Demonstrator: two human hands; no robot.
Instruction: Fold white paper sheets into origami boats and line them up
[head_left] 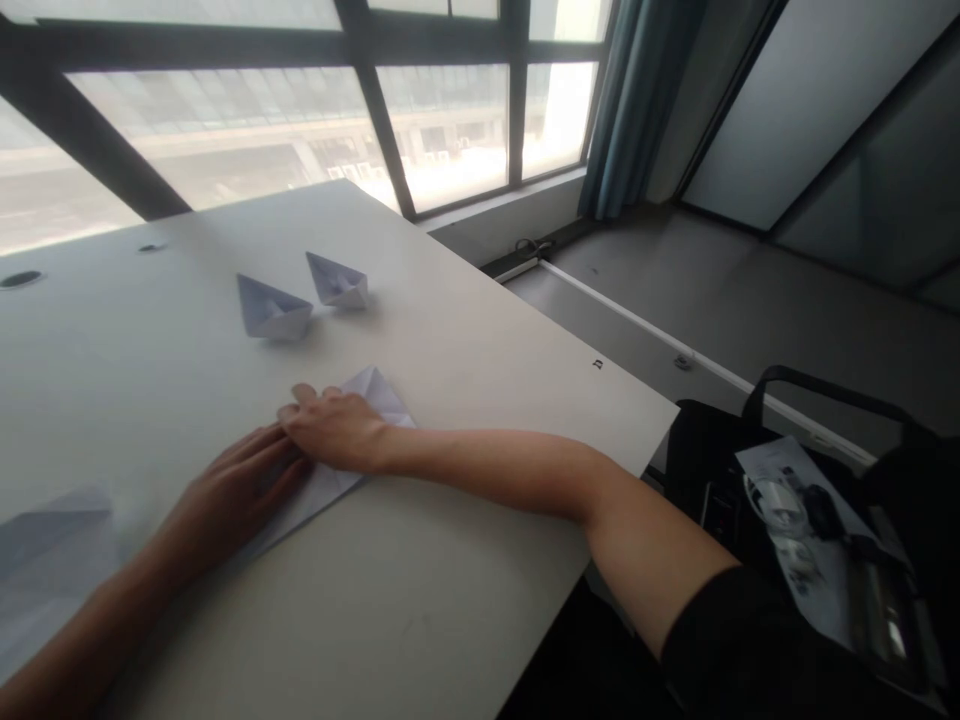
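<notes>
A partly folded sheet of white paper (375,395) lies on the white table (465,560) in front of me. My right hand (334,425) lies flat across it, fingers pointing left and pressing the fold. My left hand (240,480) rests flat on the paper's near left part, fingers stretched toward the right hand. Farther back stand two finished white paper boats, one on the left (271,308) and one on the right (339,281).
More white paper (52,525) lies at the table's left edge. Two cable holes (21,279) sit at the far left. Windows run behind the table. A black bag (817,520) with papers and cables stands on the floor to the right.
</notes>
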